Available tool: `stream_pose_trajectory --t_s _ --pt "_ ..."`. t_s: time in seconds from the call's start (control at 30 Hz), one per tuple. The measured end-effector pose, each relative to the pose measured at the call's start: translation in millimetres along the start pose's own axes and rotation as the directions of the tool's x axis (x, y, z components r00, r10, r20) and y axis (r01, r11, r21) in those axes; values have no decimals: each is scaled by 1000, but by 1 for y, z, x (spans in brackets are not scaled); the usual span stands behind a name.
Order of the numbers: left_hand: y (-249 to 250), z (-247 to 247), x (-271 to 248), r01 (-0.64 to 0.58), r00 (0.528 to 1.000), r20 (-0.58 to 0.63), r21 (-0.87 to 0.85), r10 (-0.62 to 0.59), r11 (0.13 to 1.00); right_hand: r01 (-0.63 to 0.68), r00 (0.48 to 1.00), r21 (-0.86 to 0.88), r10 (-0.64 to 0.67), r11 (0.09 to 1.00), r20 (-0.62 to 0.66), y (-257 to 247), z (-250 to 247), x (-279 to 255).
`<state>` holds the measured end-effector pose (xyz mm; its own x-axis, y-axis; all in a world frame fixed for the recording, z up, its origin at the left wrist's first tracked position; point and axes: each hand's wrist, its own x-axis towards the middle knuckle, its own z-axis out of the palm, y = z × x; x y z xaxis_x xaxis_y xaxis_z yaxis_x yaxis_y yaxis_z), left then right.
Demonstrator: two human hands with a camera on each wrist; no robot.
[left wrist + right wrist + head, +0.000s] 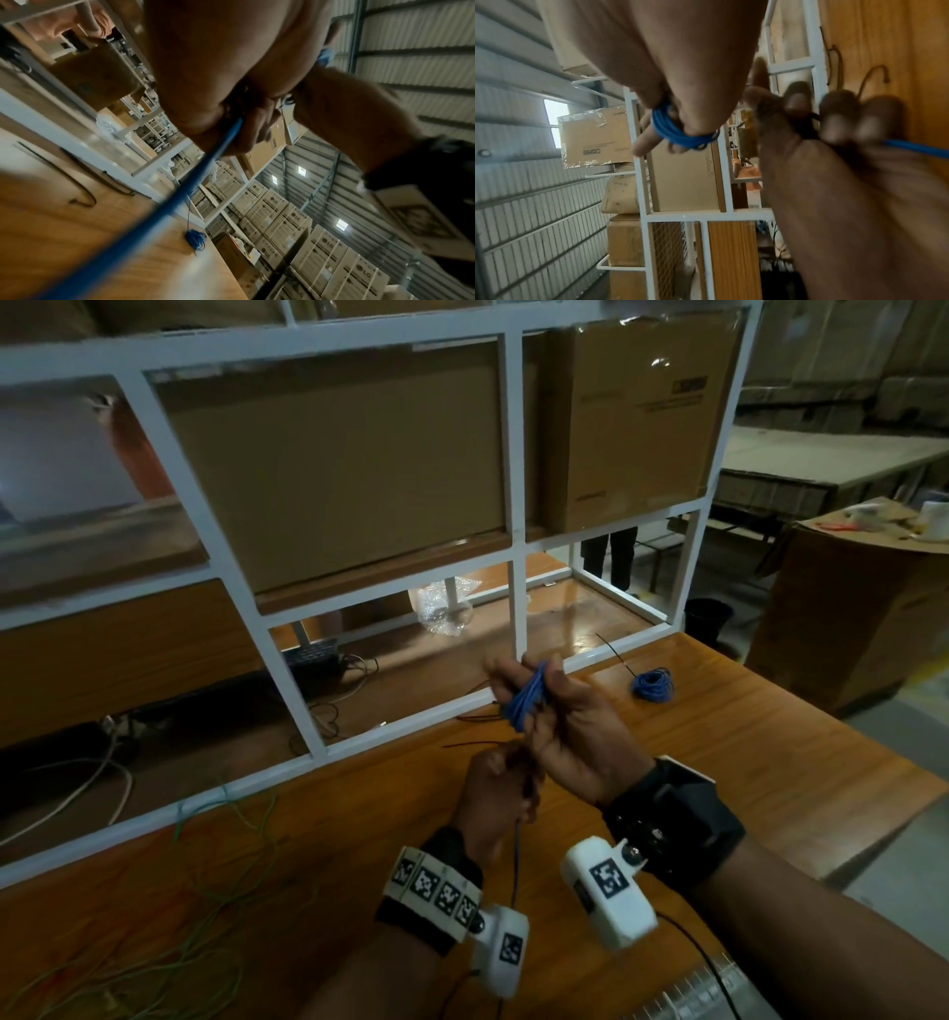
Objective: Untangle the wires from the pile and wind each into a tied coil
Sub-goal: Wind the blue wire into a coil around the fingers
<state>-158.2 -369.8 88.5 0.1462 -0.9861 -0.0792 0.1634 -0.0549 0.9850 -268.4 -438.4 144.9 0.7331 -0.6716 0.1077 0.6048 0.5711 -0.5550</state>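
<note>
My right hand (536,683) is raised above the wooden table (719,762) and grips a partly wound blue wire coil (525,698), whose loops wrap round its fingers (644,142) in the right wrist view as the blue coil (680,132). Just below it, my left hand (511,765) is closed in a fist on the same wire's loose tail (516,860), which runs down past the wrist. The left wrist view shows that tail (205,162) leaving the fist. A second blue coil (652,684) lies tied on the table at the right.
Loose green wires (205,891) sprawl over the table's left part. Thin black ties (475,744) lie near the white shelf frame (318,747) that borders the table's far edge. Cardboard boxes (339,469) fill the shelves behind.
</note>
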Motion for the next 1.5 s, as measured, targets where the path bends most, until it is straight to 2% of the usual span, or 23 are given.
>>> stream_pose_trajectory --t_s 0.03,0.07,0.1,0.13,0.17,0.23,0.3,0.37,0.43,0.57,0.7,0.77,0.93,1.0,1.03,1.13,1.2,1.23,1.27,1.3,1.37,1.43,1.5 --pt "-4 0 -4 11 1000 27 28 -12 1000 87 989 -178 -107 980 -106 -4 -5 2" --pt "-9 -2 -9 12 999 38 106 -16 994 150 958 -457 -244 877 -152 -8 -8 2" --pt "-13 -5 -13 0 999 47 199 -10 980 157 915 -742 -379 652 -140 -12 -17 2" --pt "-15 -8 -15 5 999 40 263 -16 965 108 873 -927 -480 359 -84 -16 -25 2" --pt "-15 -12 -18 5 1000 25 322 -14 947 17 853 -996 -520 93 -34 -21 -33 0" --pt "-11 -21 -20 -56 998 -4 435 64 899 -116 914 -975 -406 -192 -29 -27 -44 -5" --pt "-5 -31 -19 -136 985 -13 572 175 809 -162 984 -916 -130 -367 -122 -28 -51 -14" --pt "1 -42 -15 -190 966 6 699 260 690 -141 968 -871 118 -471 -220 -25 -52 -21" --pt "9 -49 -11 -220 951 32 770 308 599 -157 933 -910 246 -383 -264 -24 -45 -27" --pt "34 -50 -5 -344 916 120 730 384 591 -244 890 -970 400 10 -220 -26 -34 -33" --pt "37 -51 4 -378 917 49 424 396 823 -255 818 -858 573 445 54 -22 -42 -35" --pt "34 -48 4 -373 922 20 312 386 874 -312 793 -730 590 608 152 -21 -42 -36" --pt "20 -37 10 -301 951 -44 99 307 948 -336 800 -365 468 868 376 -13 -25 -32" --pt "18 -32 10 -211 977 -4 -81 211 974 -293 848 -194 348 936 400 -14 -18 -24" --pt "16 -30 9 -162 986 24 -131 167 978 -234 893 -140 270 962 361 -16 -16 -20" --pt "2 -25 -1 -94 994 46 -49 96 994 -61 986 -18 63 998 156 -25 -10 -9" --pt "-12 -23 -6 -50 998 26 33 49 998 61 998 22 -61 998 -35 -24 -12 -2" --pt "-19 -22 -8 -44 999 12 82 43 996 122 986 -63 -128 990 -107 -21 -16 1" --pt "-25 -21 -9 -45 999 10 139 44 989 157 970 -251 -197 955 -142 -17 -21 4" --pt "-27 -20 -11 -37 999 6 202 37 979 159 955 -513 -264 843 -137 -12 -27 6" --pt "-29 -20 -13 -38 999 4 299 38 954 109 935 -920 -353 375 -33 -2 -41 5" --pt "-29 -25 -15 -42 999 8 404 42 914 -31 981 -997 -192 -75 -16 7 -54 3" --pt "-32 -34 -18 -56 998 20 501 53 864 -73 992 -908 68 -412 -111 16 -56 0"
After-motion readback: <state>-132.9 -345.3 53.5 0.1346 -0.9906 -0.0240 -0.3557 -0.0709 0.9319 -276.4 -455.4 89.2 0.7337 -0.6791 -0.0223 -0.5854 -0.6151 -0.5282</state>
